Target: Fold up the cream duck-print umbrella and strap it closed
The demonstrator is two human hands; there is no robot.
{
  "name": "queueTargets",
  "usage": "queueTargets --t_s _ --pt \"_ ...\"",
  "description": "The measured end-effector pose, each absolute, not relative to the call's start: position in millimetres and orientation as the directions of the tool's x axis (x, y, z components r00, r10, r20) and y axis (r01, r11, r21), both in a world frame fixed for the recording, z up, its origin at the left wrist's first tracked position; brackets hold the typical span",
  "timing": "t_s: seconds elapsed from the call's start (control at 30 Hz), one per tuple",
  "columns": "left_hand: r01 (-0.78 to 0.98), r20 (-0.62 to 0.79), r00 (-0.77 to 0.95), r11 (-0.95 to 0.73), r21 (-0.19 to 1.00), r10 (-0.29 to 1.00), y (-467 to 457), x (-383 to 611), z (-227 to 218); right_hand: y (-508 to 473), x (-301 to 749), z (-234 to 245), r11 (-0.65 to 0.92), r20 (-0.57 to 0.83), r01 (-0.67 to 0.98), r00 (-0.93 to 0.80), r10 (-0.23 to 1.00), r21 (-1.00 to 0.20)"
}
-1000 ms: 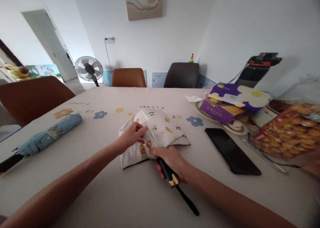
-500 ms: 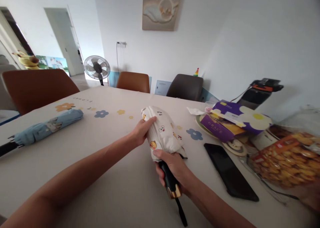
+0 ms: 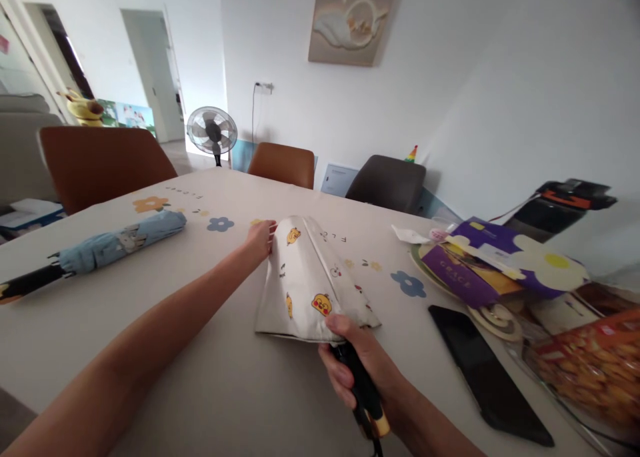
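Note:
A folding umbrella [image 3: 306, 277] with a white canopy printed with yellow cartoon chicks lies at the middle, its tip pointing away from me. The fabric is collapsed but loose, with one panel spread out to the left. My right hand [image 3: 357, 360] is wrapped round the black handle, its thumb pressing the canopy's lower edge. Beside the far left edge of the fabric is my left hand [image 3: 261, 238], fingers stretched out against it, their tips partly hidden. To the left rests a blue folded umbrella [image 3: 123, 242] with a black handle.
A black phone [image 3: 487, 373] lies on the white tablecloth [image 3: 210, 370] at right. Beyond it are a purple box [image 3: 455, 273], a bag of biscuits [image 3: 595, 363] and a dark bottle [image 3: 547, 210]. Chairs [image 3: 283, 165] and a fan [image 3: 213, 131] stand past the table.
My left hand has shifted from gripping the canopy to its far left edge. The white fabric has spread out to the left. The view has turned slightly left.

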State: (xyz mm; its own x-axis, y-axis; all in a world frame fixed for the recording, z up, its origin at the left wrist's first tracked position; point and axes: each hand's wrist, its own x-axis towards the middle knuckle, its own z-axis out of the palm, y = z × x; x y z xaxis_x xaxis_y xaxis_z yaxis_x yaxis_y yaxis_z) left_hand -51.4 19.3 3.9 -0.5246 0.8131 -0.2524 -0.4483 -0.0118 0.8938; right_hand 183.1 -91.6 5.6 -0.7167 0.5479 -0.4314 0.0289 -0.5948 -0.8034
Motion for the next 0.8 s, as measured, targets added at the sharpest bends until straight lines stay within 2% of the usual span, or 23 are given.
queueTargets --t_s 0.07,0.13,0.23,0.33,0.4,0.53,0.7,0.8 --pt "-0.349 -0.155 -0.597 -0.081 0.934 0.787 12 -49 18 -89 184 6 -0.567 -0.416 0.005 -0.685 0.598 -0.823" --pt "-0.252 -0.05 -0.599 -0.13 0.959 0.799 1 -37 33 -84 185 5 -0.53 -0.394 -0.024 -0.64 0.659 -0.848" --pt "-0.178 -0.004 -0.43 -0.081 0.981 0.903 -19 -7 46 -79 187 4 -0.473 -0.369 -0.041 -0.567 0.736 -0.88" --pt "-0.138 -0.073 -0.199 0.046 0.989 0.977 -35 22 42 -77 188 5 -0.448 -0.368 -0.029 -0.525 0.768 -0.894" --pt "-0.191 -0.099 -0.114 0.076 0.979 0.989 -40 34 35 -78 188 7 -0.457 -0.385 -0.006 -0.529 0.756 -0.889" --pt "-0.378 -0.164 -0.066 0.128 0.917 0.984 -40 40 28 -83 185 10 -0.503 -0.426 0.035 -0.585 0.69 -0.863" --pt "-0.656 -0.229 0.086 0.228 0.72 0.97 -35 37 25 -87 181 6 -0.526 -0.443 0.058 -0.621 0.647 -0.849" --pt "-0.717 -0.289 0.049 0.235 0.656 0.956 -33 37 20 -85 180 0 -0.542 -0.468 0.082 -0.62 0.629 -0.837"
